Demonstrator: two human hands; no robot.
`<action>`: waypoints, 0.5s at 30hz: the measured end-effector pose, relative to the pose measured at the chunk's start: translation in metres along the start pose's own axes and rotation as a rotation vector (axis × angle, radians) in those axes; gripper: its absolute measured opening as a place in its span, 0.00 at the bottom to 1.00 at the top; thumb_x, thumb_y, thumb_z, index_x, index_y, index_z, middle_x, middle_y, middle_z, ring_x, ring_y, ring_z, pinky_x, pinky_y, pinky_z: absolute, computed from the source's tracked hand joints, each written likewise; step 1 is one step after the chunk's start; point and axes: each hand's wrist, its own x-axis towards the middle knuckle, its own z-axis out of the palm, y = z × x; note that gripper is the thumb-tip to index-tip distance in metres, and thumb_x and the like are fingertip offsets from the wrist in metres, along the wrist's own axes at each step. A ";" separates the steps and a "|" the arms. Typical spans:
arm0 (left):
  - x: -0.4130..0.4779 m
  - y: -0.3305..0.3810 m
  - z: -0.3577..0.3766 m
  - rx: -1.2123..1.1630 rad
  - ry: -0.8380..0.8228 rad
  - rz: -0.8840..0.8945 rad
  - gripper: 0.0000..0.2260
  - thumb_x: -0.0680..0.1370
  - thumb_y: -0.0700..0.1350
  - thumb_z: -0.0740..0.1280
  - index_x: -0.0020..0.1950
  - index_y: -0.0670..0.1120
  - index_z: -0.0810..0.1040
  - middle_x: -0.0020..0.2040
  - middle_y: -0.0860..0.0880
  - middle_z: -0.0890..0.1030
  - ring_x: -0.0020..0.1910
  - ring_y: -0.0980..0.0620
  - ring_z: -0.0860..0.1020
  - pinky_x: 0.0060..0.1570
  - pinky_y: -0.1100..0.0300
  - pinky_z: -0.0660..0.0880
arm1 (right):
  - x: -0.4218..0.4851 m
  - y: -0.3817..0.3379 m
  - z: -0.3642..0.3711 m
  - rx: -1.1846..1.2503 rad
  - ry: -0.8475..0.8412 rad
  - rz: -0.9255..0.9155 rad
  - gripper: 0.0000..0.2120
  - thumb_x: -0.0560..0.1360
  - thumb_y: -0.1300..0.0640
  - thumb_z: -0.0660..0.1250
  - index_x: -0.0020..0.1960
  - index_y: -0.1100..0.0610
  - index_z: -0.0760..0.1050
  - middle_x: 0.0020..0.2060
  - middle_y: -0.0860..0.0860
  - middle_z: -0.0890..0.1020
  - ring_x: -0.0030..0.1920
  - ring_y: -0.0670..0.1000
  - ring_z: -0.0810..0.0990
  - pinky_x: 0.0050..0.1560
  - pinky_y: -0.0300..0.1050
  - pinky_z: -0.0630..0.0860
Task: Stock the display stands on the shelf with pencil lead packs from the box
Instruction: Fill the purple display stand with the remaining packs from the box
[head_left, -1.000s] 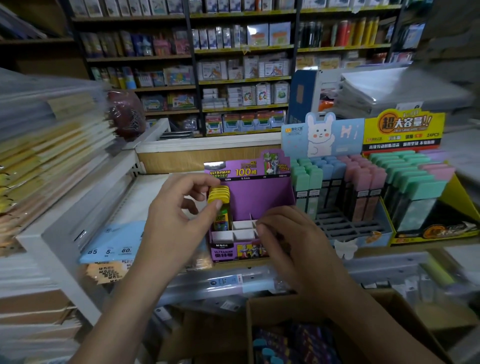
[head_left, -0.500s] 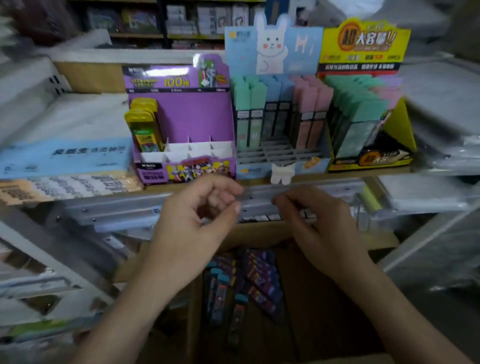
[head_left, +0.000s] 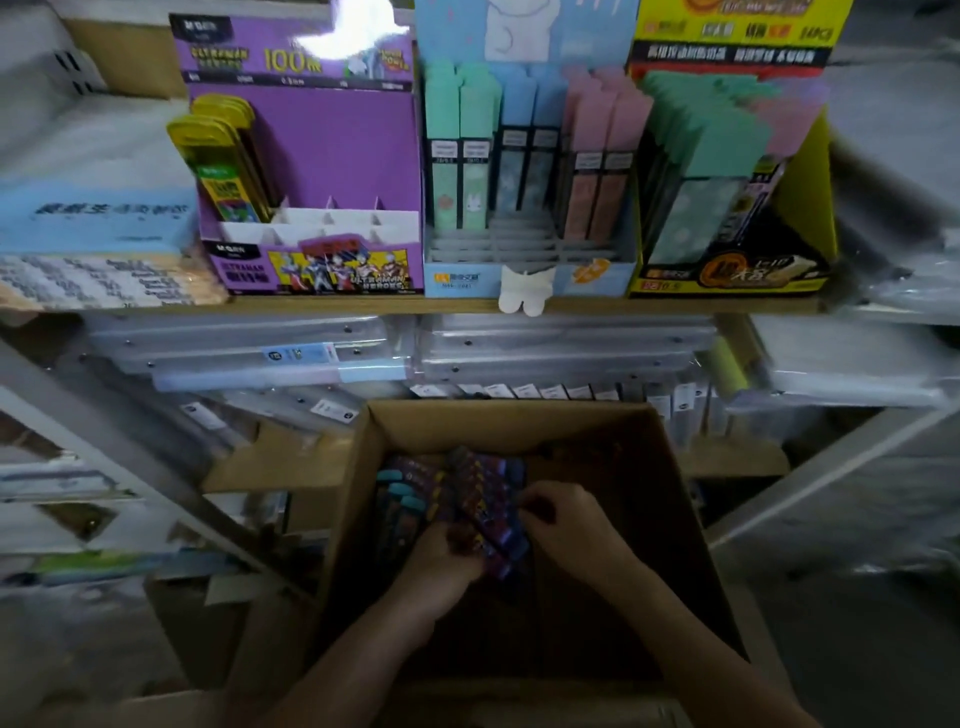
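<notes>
— Both hands have dropped from the shelf (head_left: 363, 304) edge into the box (head_left: 613, 457).
— Fingers?
— Left hand (head_left: 441, 564) and right hand (head_left: 566, 525) curl theirs round a bundle of packs (head_left: 483, 499) between them. The purple stand (head_left: 343, 145), well above the fingers, awaits more.

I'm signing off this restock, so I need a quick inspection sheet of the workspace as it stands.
Surface: wooden shelf carrying three display stands side by side.
Job's things: purple display stand holds yellow packs at its left only, its other slots are empty. The blue display stand has free front rows. The yellow display stand looks well filled. The cardboard box below holds dark pencil lead packs.
Clutter: white bow-shaped tag hanging over the shelf's edge.
Hands: left hand and right hand are both in the box, fingers curled on the packs.
Cables: nothing seen.
Surroundings: plastic-wrapped folders under the shelf; blue-wrapped paper left of the purple stand.
</notes>
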 end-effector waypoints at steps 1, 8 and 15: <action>0.001 0.000 0.001 -0.007 -0.012 -0.035 0.19 0.72 0.42 0.78 0.60 0.50 0.76 0.56 0.47 0.83 0.56 0.47 0.81 0.56 0.54 0.79 | 0.003 0.003 0.003 0.000 -0.018 0.019 0.08 0.74 0.59 0.72 0.52 0.52 0.84 0.46 0.44 0.85 0.49 0.42 0.82 0.47 0.31 0.72; 0.009 0.002 0.007 -0.257 0.026 -0.125 0.16 0.74 0.35 0.74 0.53 0.51 0.74 0.49 0.45 0.83 0.46 0.47 0.83 0.41 0.55 0.82 | 0.020 0.008 0.017 -0.010 -0.062 0.012 0.21 0.68 0.60 0.77 0.60 0.62 0.81 0.54 0.59 0.83 0.55 0.58 0.81 0.51 0.35 0.70; 0.015 0.003 0.009 -0.364 0.112 -0.102 0.19 0.74 0.30 0.70 0.65 0.38 0.76 0.55 0.30 0.83 0.48 0.39 0.82 0.49 0.50 0.77 | 0.029 0.010 0.025 -0.088 -0.132 0.053 0.31 0.69 0.51 0.78 0.68 0.61 0.74 0.60 0.61 0.78 0.61 0.61 0.77 0.61 0.48 0.72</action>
